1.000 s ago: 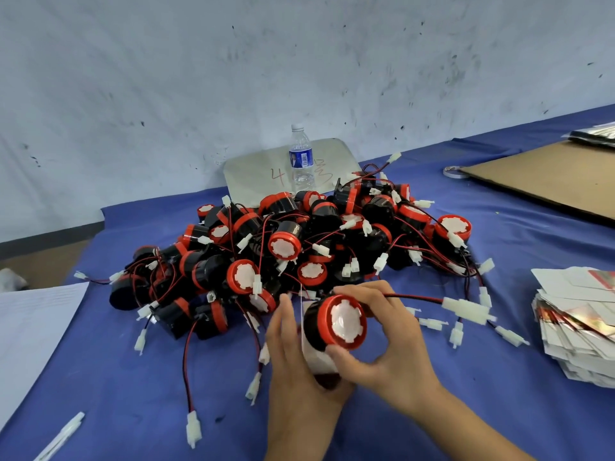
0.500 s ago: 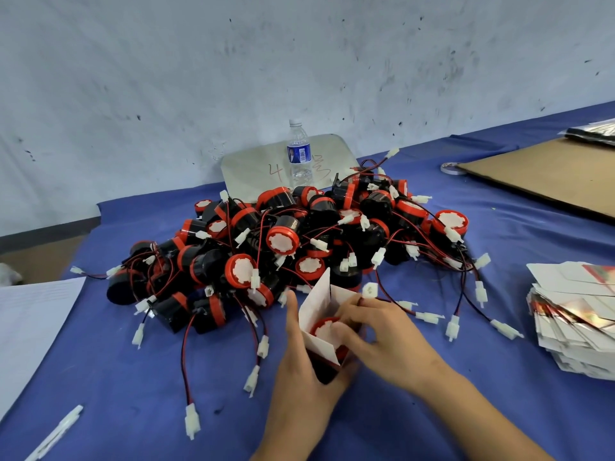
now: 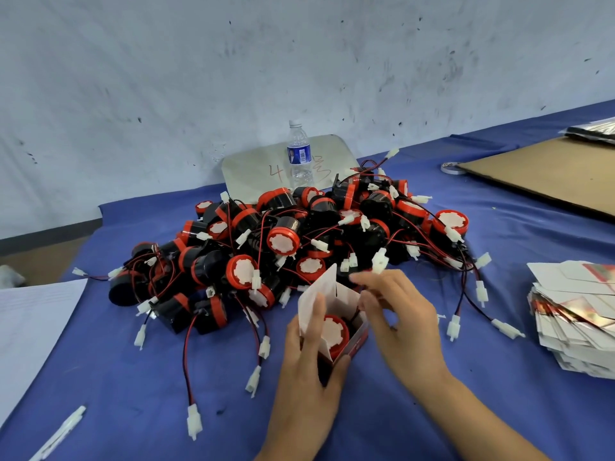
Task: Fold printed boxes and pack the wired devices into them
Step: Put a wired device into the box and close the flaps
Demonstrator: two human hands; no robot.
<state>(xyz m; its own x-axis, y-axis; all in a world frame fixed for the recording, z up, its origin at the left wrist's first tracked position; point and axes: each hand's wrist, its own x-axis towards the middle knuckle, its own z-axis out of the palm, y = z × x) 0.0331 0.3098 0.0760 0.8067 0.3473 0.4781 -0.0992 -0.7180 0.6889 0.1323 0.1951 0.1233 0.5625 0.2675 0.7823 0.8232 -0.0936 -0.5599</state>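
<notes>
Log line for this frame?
left hand: grips box | device: seated in box, flaps open | right hand: at box rim, grip unclear | pile: unpacked devices behind

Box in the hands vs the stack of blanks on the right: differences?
1. The box is folded up with its top flap open; the stack of blanks lies flat, unfolded.
2. The box holds a red-capped device; the blanks hold nothing.
3. The left hand grips the box and the right hand is at its opening; the stack lies untouched on the blue table.
Shared: white card with red print.
</notes>
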